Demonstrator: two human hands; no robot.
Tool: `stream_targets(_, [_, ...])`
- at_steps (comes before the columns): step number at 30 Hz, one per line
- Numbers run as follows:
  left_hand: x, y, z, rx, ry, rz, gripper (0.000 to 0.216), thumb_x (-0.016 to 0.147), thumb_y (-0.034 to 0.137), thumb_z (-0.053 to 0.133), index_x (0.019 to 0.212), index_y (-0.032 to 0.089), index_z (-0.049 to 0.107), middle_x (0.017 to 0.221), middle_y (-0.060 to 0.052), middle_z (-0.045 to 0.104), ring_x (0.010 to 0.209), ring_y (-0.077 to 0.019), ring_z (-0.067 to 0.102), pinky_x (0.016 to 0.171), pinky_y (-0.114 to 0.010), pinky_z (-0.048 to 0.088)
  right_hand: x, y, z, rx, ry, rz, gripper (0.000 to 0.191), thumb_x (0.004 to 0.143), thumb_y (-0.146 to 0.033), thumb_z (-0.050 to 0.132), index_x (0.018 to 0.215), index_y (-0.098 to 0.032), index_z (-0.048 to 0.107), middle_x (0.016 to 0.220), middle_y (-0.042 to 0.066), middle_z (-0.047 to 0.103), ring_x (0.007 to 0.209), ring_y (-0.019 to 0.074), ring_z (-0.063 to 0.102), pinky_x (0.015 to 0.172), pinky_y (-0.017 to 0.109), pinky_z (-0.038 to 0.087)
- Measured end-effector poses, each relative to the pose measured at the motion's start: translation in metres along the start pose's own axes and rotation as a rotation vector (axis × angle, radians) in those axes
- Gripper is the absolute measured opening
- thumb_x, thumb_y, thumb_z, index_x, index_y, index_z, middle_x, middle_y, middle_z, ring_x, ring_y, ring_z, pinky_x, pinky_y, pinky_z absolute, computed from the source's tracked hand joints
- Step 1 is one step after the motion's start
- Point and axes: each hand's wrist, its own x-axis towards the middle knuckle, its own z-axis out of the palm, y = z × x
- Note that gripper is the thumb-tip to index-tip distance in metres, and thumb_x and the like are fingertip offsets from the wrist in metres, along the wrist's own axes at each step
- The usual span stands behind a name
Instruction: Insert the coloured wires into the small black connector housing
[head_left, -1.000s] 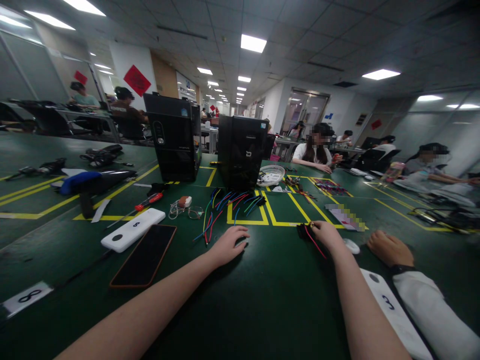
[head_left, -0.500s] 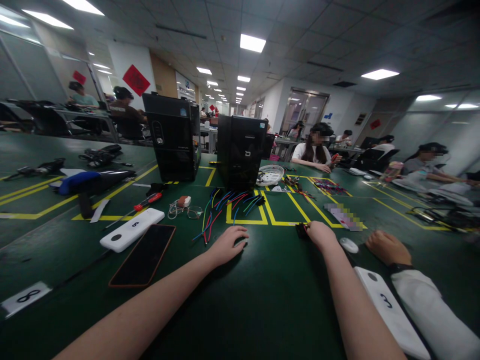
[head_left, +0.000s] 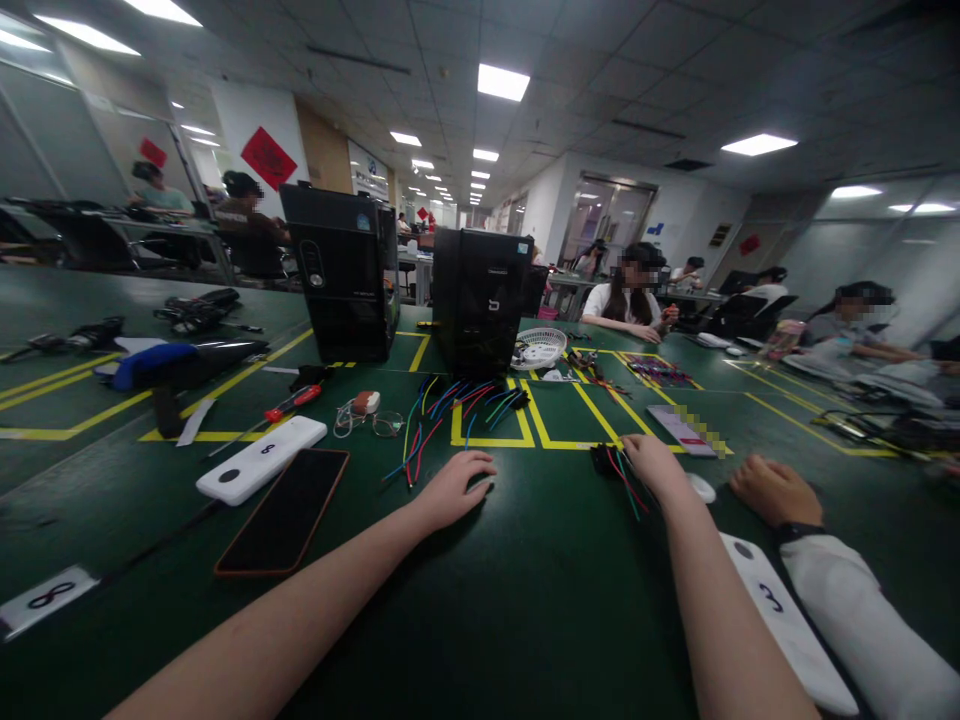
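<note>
My left hand (head_left: pixel 456 488) rests palm down on the green table (head_left: pixel 540 590), fingers loosely curled, with nothing visible in it. Just beyond it lies a fan of coloured wires (head_left: pixel 450 410) running to a black computer case (head_left: pixel 480 300). My right hand (head_left: pixel 654 467) is closed around a small black connector (head_left: pixel 604 459) with red and green wires trailing beside my wrist. Right of it a small white oval object (head_left: pixel 703 487) lies on the table.
A black phone (head_left: pixel 289 510) and a white power bank (head_left: pixel 261 458) lie at the left, with a red screwdriver (head_left: pixel 294 401) and glasses (head_left: pixel 367 420). A second computer case (head_left: pixel 341 272) stands behind. Another person's hand (head_left: pixel 775 490) and sleeve rest at my right, beside another white power bank (head_left: pixel 784 622). A white basket (head_left: pixel 541 347) sits farther back.
My right hand has shifted slightly with the black connector, and its red and green wires now trail beside my wrist. The left hand has stayed put.
</note>
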Motion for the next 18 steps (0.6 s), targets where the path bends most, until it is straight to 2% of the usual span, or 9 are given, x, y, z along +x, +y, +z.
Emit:
stream_targets(5, [-0.0004,0.0014,-0.0012,-0.004,-0.008,-0.004,0.021,0.086,0.026,0.051,0.105,0.022,0.061,0.120,-0.006,0.054,0.114,-0.0213,0.047,0.100,-0.039,0.038,-0.0052,-0.0035,0.0000,-0.008,0.024,-0.033,0.031,0.079,-0.019,0.048,0.104,-0.013,0.066,0.103,0.012,0.067,0.093,0.0220,0.061,0.075,0.025,0.041])
stream_targets(18, [0.0003,0.0029,-0.0028,0.004,-0.020,-0.012,0.021,0.087,0.026,0.050,0.105,0.022,0.061,0.119,-0.006,0.055,0.114,-0.0211,0.047,0.100,-0.039,0.038,-0.0049,-0.0034,0.0003,-0.016,-0.065,-0.052,0.031,0.078,-0.018,0.049,0.100,-0.015,0.069,0.101,0.010,0.067,0.088,0.0200,0.061,0.071,0.025,0.042])
